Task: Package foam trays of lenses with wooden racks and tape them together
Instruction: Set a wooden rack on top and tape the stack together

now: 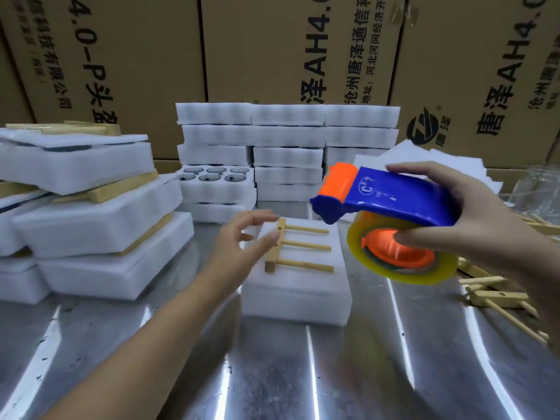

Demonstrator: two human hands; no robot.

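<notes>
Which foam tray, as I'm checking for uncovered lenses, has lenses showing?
The tray in the back stack's left column, beneath three white ones: six dark round lenses sit exposed in its pockets.

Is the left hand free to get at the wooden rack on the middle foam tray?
Likely yes. The left hand is open at the crossbar end of the wooden rack with nothing between them; the right hand holds the tape dispenser off to the other side.

1 tape gun (394, 195) w/ 1 roll (424, 275). 1 rack (303, 245), 3 pegs (309, 265), on 1 foam block (297, 298). 6 lenses (209, 177) visible in 1 open tray (218, 192). 3+ cartons (272, 56) behind. Loose racks (491, 295) at right: can't count.
</notes>
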